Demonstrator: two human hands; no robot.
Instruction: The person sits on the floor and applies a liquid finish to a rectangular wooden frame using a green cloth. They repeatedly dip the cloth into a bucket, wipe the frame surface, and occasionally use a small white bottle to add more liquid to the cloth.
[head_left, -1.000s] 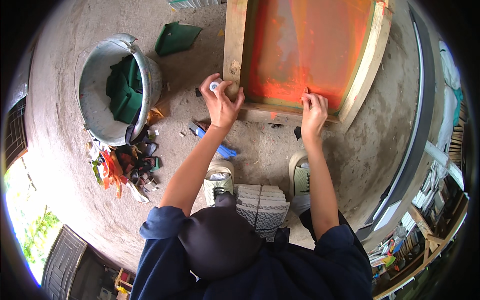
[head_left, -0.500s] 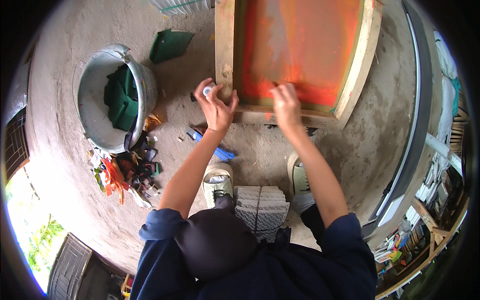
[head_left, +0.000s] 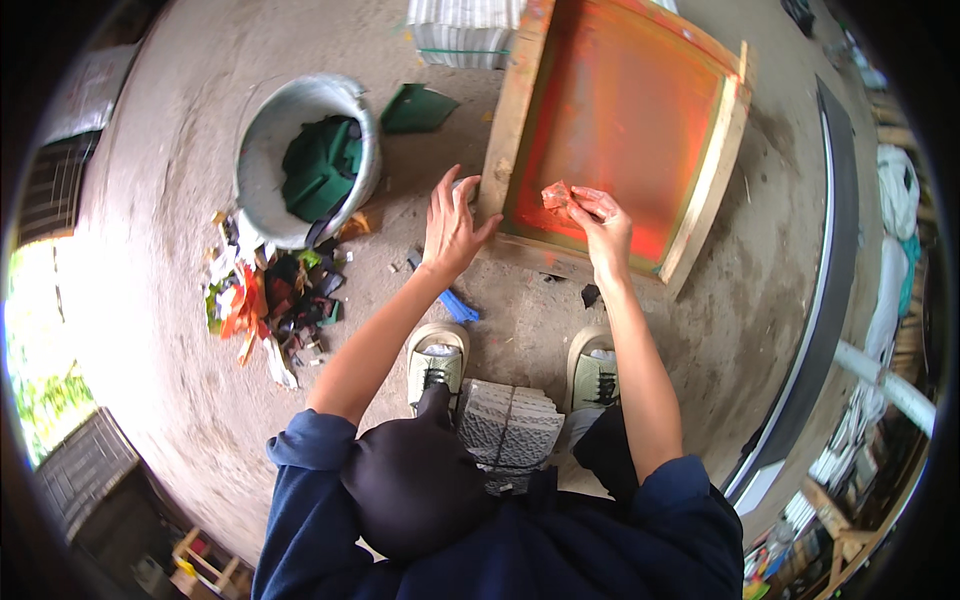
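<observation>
My right hand (head_left: 604, 225) pinches a crumpled, orange-stained rag (head_left: 557, 196) above the lower part of a screen-printing frame (head_left: 620, 140). The frame has wooden sides and a mesh smeared with orange and red; it leans or lies tilted, I cannot tell which. My left hand (head_left: 452, 228) is beside its lower left corner, fingers spread and thumb toward the wood. A small pale thing (head_left: 466, 184) shows by those fingers, partly hidden; whether they touch it is unclear. Below that hand a blue-handled tool (head_left: 460, 306) lies on the floor.
To the left stands a grey bucket (head_left: 250, 165) holding green pieces, with a pile of colourful scraps (head_left: 262, 300) below it. A green piece (head_left: 418, 108) lies beyond. Between my shoes is a tied stack (head_left: 508, 425); another bundle (head_left: 465, 30) sits at the far side.
My right hand has lifted from the mesh, bringing the rag into sight. My left hand's fingers have spread; the small white-capped thing is now mostly hidden. The whole view has turned and shifted.
</observation>
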